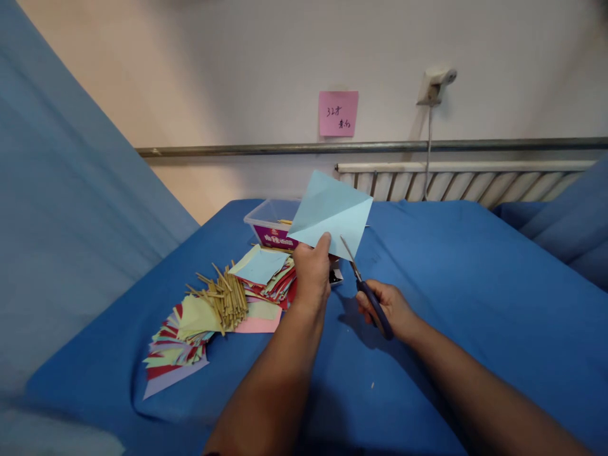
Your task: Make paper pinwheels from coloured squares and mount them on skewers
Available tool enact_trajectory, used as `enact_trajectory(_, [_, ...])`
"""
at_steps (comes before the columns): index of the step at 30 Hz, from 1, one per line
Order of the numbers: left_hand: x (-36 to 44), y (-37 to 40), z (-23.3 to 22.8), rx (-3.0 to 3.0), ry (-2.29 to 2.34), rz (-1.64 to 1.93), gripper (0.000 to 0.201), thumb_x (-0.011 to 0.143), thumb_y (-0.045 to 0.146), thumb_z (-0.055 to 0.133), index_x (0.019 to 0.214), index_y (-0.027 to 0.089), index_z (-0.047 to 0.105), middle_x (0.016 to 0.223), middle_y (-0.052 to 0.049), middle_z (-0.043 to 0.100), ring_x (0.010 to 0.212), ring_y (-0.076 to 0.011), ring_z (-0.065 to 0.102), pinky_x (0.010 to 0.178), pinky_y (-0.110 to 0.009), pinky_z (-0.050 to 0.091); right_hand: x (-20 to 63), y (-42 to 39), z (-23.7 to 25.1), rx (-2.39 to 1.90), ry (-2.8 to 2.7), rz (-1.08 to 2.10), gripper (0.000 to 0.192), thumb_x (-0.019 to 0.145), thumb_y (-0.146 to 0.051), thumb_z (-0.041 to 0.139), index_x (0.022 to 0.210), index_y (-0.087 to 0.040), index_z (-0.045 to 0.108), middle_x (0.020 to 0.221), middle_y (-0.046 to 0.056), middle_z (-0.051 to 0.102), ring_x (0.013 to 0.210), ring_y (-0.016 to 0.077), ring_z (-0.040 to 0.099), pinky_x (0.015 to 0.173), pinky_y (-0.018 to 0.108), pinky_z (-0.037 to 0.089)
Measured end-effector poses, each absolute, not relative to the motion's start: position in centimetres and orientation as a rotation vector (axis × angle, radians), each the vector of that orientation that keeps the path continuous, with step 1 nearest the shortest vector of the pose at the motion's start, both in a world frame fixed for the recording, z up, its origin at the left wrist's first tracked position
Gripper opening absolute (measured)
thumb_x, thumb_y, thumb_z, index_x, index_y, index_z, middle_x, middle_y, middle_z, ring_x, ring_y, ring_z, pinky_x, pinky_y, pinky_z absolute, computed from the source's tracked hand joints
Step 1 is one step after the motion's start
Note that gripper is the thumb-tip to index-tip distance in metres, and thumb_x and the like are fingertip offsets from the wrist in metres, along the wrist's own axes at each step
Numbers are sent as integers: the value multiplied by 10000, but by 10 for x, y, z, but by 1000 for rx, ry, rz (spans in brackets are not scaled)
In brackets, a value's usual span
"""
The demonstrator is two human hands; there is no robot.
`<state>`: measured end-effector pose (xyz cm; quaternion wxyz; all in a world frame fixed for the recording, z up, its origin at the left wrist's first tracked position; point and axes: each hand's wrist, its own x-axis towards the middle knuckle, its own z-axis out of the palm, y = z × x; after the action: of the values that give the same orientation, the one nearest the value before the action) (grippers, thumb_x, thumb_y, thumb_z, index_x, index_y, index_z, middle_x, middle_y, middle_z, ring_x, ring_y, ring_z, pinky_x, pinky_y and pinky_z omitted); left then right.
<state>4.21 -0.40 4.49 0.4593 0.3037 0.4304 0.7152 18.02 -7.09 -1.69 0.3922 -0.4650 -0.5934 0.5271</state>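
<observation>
The left hand (311, 272) pinched a folded pale-blue paper (332, 215) by its lower edge and held it upright above the blue bed (475, 285). The right hand (389, 310) was closed around the handles of the scissors (363, 288), whose blades were slightly parted and pointed at the paper's lower right edge, just short of it. This looked like the lining-up step before a cut; the cut would call for setting the blades squarely on the edge while the paper was kept taut.

A pink note (338, 113) on the wall bore handwriting, perhaps "32", the rest unclear. A clear box (268, 228) carried a purple label, unreadable. Coloured paper pieces (190, 342) and rolled sticks (228, 297) lay to the left.
</observation>
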Motion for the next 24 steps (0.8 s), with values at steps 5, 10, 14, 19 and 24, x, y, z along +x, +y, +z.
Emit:
enact_trajectory(5, [43,-5,44,769,1075,1747,338,590,354,789,797,120,662,718,-45,682,749,-215,674,697,-335,532,181,-70,-17,-1199,-1493,1342,265,826,-423,596,717,-186,550,586,-26,560,499,102,518,473,225,388])
enact_trajectory(10, [43,-6,45,789,1082,1741,326,601,351,783,801,124,664,709,-38,675,728,-205,669,680,-322,530,180,-72,-11,-1159,-1469,1367,294,812,-448,604,701,-182,545,587,-27,547,480,94,497,458,228,371])
enact_trajectory(14, [42,-6,44,798,1083,1737,335,605,362,783,810,124,665,725,-43,684,736,-203,670,683,-317,531,178,-74,-6,-1184,-1469,1352,323,804,-473,608,678,-184,535,559,-29,535,459,94,484,454,237,372])
enact_trajectory(19, [42,-5,43,812,1086,1737,348,606,378,777,808,120,663,693,-38,669,712,-203,666,656,-322,535,178,-73,-7,-1201,-1475,1339,318,812,-461,608,670,-188,527,549,-27,537,454,98,488,456,242,380])
enact_trajectory(24, [41,-4,43,842,1125,1723,330,614,378,771,791,121,665,669,-33,662,694,-204,662,639,-319,531,179,-72,-13,-1171,-1453,1357,304,810,-457,609,696,-184,539,582,-22,551,477,100,501,459,234,375])
